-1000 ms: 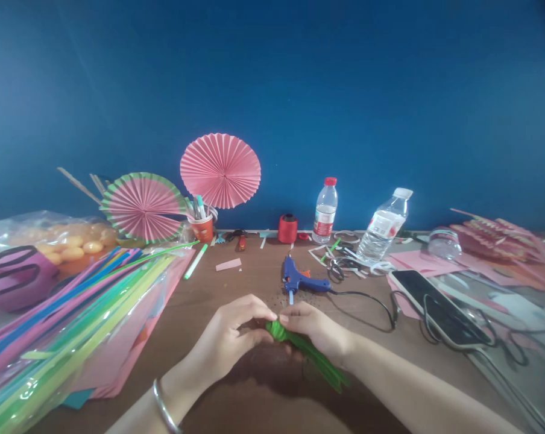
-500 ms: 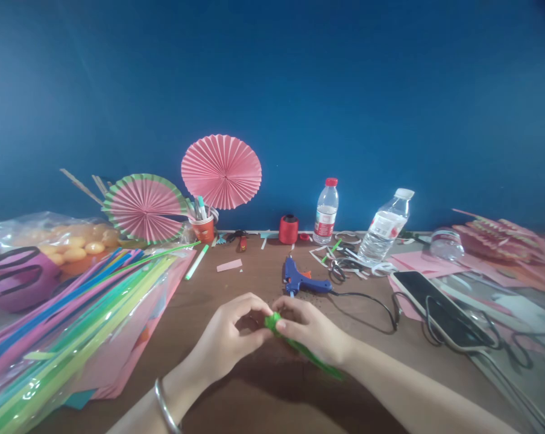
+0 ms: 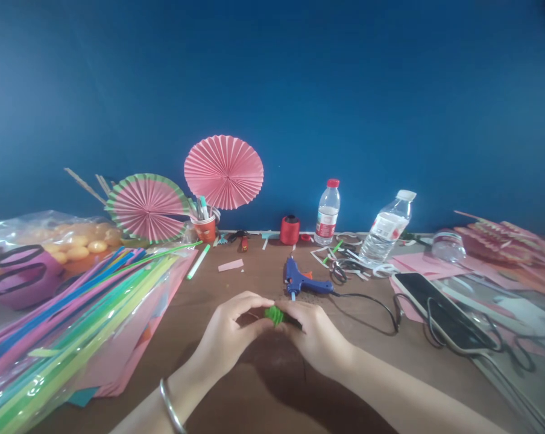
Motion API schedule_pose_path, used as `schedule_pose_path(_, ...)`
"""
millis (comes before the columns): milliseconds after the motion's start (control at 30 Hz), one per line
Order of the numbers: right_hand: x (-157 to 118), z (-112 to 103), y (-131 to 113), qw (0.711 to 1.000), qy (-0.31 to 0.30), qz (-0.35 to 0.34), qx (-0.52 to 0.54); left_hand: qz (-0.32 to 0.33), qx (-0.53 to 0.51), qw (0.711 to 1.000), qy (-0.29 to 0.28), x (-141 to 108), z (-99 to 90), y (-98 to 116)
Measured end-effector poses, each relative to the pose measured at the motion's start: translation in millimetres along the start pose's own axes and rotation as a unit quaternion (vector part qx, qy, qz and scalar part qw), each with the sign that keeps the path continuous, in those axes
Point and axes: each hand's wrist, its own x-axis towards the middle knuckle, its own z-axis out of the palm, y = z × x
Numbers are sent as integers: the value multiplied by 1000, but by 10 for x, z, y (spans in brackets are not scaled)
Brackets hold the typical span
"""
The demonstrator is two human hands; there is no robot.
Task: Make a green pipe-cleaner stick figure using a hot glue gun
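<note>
A fuzzy green pipe cleaner, bunched into a small ridged coil, sits between the fingertips of both hands above the tabletop. My left hand pinches its left side with thumb and fingers. From the other side, my right hand is closed on it too, its fingers curled over the top and hiding part of the coil. A blue glue gun lies just beyond the hands, its black cord trailing right.
Bagged colourful pipe cleaners lie left, near pleated paper fans and a cup of markers. At the back stand a red spool and water bottles. A phone with cables lies right.
The green pipe cleaner's long tail, which trailed under my right palm, no longer shows. My right hand has rolled over, and its fingers now meet the left hand's around the coil.
</note>
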Motion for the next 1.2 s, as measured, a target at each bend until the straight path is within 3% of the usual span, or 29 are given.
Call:
schedule_pose_path(200,-35,35,27,997,16,36,67,-44,-101,994,-7,-2,11,-70)
schedule_pose_path(300,-35,44,37,988,-7,58,140,-46,-127,991,-17,-1,2,-77)
schedule_pose_path(533,9,68,77,919,-68,117,371,-17,-80,996,-23,4,-27,-73)
schedule_pose_path(700,36,37,78,859,-108,129,483,18,-64,998,-11,-5,-7,-74)
schedule_pose_path(867,38,52,87,815,-120,138,550,102,-9,993,55,-35,15,-111)
schedule_pose_path(1000,39,106,61,798,-100,146,576,163,46,983,67,-53,0,-152)
schedule_pose_path(1200,34,150,38,795,-78,153,582,176,70,981,50,-55,-16,-136)
